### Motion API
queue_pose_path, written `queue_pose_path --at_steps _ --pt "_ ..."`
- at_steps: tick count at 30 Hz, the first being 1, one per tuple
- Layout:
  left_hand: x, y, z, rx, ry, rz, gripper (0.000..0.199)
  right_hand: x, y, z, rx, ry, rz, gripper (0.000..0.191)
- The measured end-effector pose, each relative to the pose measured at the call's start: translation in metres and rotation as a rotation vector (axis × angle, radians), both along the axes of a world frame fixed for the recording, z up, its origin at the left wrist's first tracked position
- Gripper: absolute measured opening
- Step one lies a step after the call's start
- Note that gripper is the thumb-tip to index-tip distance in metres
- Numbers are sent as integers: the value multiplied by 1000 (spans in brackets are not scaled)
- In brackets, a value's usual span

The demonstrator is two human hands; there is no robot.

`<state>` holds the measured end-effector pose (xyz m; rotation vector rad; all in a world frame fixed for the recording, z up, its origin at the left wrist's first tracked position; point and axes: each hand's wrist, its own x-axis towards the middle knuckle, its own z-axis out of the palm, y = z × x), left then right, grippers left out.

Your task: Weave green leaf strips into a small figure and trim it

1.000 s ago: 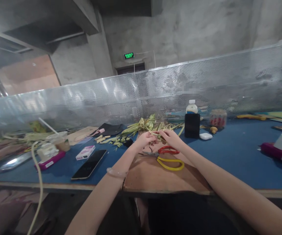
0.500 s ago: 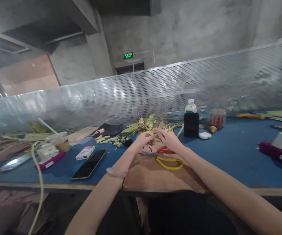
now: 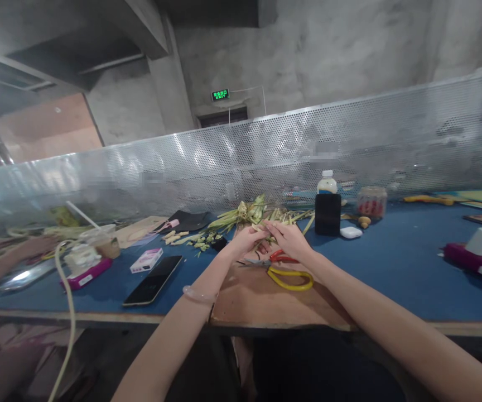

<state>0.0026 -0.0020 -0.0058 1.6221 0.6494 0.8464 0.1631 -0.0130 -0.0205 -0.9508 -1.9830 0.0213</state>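
My left hand (image 3: 247, 240) and my right hand (image 3: 283, 235) meet over the wooden board (image 3: 258, 307), fingertips pinched close together. Between them shows a small pale green plant-like piece (image 3: 258, 227), mostly hidden by the fingers. Just below my right hand lies a tool with red handles (image 3: 280, 256). Nearer to me on the board are yellow looped handles (image 3: 293, 279), like those of scissors. Behind my hands is a heap of pale green stalks and leaves (image 3: 253, 209). Short cut bits (image 3: 203, 241) are scattered to its left.
A dark phone (image 3: 153, 280), a small white-pink box (image 3: 146, 260) and a tissue pack (image 3: 86, 273) lie left. To the right stand a black upright object (image 3: 327, 214), a bottle (image 3: 327, 183), a white case (image 3: 351, 232) and a jar (image 3: 371, 202). Another person's arm (image 3: 10, 259) reaches in far left.
My hands stay together in nearly the same place, with only slight finger movement. The other person's arm on the far left has shifted a little.
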Motion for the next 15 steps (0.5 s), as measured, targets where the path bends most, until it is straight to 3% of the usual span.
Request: queue_pose_path --at_steps 10,15 --pt "-2 0 0 6 1 -66 25 2 -2 5 -27 61 7 42" --pt "-4 -2 2 66 85 -45 24 3 -2 3 25 -146 -209 41"
